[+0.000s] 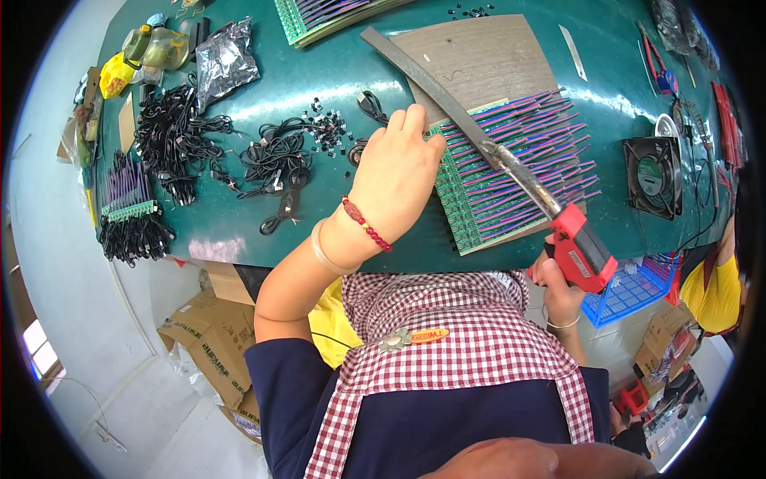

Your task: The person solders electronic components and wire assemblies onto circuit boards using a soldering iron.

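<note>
Fingers of the right hand [561, 289] are wrapped round the grip of one long red-handled tool [528, 182], which slants over one wired green panel [461, 199] on the counter [319, 72]. The left hand [391, 177] sits by the panel's corner; I cannot tell whether its fingers pinch anything. The tool looks stiff and fairly heavy, best held by its handle; the panel light, its wires delicate, best taken by its green edge. One fan [653, 177] stands rightward.

Downward overhead view, seemingly near
</note>
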The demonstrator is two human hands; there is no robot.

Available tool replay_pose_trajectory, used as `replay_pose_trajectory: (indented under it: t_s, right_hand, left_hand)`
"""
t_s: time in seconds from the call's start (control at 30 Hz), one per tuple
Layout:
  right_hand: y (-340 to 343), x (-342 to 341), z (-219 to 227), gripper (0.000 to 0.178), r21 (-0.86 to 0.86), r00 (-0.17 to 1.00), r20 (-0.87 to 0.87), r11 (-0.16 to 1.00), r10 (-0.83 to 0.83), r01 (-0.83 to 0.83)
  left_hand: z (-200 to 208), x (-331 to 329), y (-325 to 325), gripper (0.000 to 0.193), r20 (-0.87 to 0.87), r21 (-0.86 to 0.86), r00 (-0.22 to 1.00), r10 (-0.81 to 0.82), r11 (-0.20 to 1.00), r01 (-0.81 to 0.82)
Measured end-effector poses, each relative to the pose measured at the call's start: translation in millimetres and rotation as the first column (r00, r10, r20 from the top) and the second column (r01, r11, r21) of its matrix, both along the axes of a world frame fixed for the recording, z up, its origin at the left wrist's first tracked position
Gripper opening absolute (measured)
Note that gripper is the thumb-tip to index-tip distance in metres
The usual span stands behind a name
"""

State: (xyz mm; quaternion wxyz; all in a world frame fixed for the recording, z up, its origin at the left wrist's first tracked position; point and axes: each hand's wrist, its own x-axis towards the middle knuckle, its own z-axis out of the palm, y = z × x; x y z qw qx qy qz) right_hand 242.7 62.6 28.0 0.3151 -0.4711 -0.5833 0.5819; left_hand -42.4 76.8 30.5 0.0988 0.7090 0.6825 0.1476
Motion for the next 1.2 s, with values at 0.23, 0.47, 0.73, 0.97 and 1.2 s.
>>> replay_pose_trajectory:
  t_s: [0.23, 0.47, 0.73, 0.97, 1.2]
  right_hand:
    - [2.7, 1.5, 0.8, 0.033, -0.05, 0.998, -0.06, 0.999, -0.024, 0.021]
    - [2.0, 0.8, 0.6, 0.034, -0.091, 0.998, -0.063, 0.996, 0.006, -0.011]
    - [3.4, -2.5, 2.5, 0.034, -0.07, 0.993, -0.113, 0.997, -0.031, 0.023]
    - [13.7, -14.2, 8.2, 0.031, -0.089, 0.981, -0.19, 0.996, -0.045, 0.028]
    - [11.1, -24.8, 14.6, 0.032, -0.056, 0.973, -0.233, 0.998, -0.003, -0.011]
  left_hand:
    - [0.2, -0.3, 0.3, 0.006, 0.003, -0.012, 1.0, 0.005, 1.0, -0.004]
    - [0.5, 2.6, 0.4, 0.005, -0.021, -0.02, 1.0, 0.014, 1.0, -0.014]
    - [27.7, -11.8, -44.5, 0.031, 0.004, 0.053, 0.978, 0.208, 0.977, -0.207]
    - [-1.3, -34.2, -117.3, 0.024, -0.062, -0.257, 0.955, 0.289, 0.92, -0.295]
    - [-30.5, -42.3, -105.4, 0.012, 0.174, -0.1, 0.933, 0.316, 0.948, -0.302]
